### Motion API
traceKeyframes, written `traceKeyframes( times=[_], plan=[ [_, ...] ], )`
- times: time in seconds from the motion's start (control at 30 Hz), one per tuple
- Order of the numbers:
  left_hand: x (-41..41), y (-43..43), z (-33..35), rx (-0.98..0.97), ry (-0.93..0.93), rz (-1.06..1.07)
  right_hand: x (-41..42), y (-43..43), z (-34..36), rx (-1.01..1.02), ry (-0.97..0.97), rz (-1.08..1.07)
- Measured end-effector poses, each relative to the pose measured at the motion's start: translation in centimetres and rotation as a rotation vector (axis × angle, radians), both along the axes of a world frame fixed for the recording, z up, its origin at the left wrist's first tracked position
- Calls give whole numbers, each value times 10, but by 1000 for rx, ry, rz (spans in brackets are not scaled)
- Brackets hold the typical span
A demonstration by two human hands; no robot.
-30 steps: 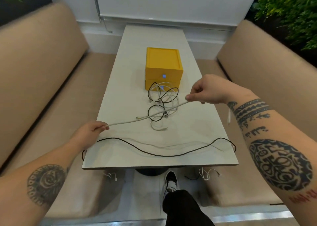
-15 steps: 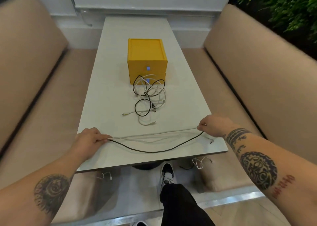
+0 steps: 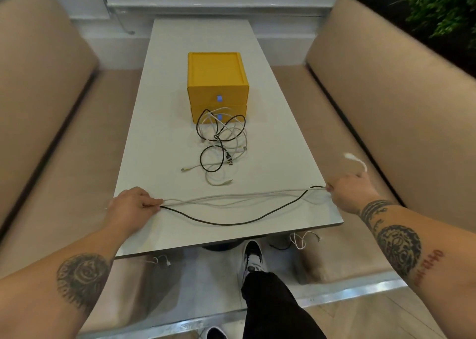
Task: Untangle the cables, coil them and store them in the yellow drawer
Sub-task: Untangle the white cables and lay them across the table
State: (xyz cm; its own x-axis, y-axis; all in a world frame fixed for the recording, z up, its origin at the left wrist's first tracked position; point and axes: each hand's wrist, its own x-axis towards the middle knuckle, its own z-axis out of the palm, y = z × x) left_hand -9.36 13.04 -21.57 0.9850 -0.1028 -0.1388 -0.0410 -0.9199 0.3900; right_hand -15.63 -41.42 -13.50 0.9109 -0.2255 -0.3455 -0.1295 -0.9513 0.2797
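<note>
Cable ends hang below the bench [image 3: 283,145] edge, partly hidden; the right grip [image 3: 350,192] turns its fingertips from view, and a blurred white tail loops above it. A thin white cable [image 3: 244,195] and a matte black cable [image 3: 231,222] stretch side by side across the smooth pale bench near its front edge, pinched at one end by the curled left grip [image 3: 134,204], clamped at the other by the right grip. A tangle [image 3: 221,143] of black and white loops lies beyond, just before the closed, boxy yellow drawer unit [image 3: 217,86]
</note>
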Motion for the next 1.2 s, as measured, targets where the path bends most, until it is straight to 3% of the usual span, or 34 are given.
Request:
traceKeyframes(
  times=[0.23,0.37,0.5,0.57,0.8,1.0,1.1,1.2],
  plan=[
    [1,8,-10,-6,-51,-9,-9,9,-31,138,-77,-183],
    [-3,-2,-2,18,-76,24,-3,24,-32,106,-212,-132],
    [-4,-6,5,30,-65,40,10,49,-23,515,-125,-10],
    [-8,-15,12,56,-35,15,12,71,-15,588,-18,153],
    [-25,-50,16,-24,14,-165,14,137,-23,460,130,470],
    [-35,-55,-8,50,-69,-221,13,148,-42,395,-41,518],
    [-30,-54,-14,-25,-176,-204,13,139,-51,408,-180,606],
    [-26,-56,-12,-115,-162,-110,14,128,-63,447,-280,590]
  ],
)
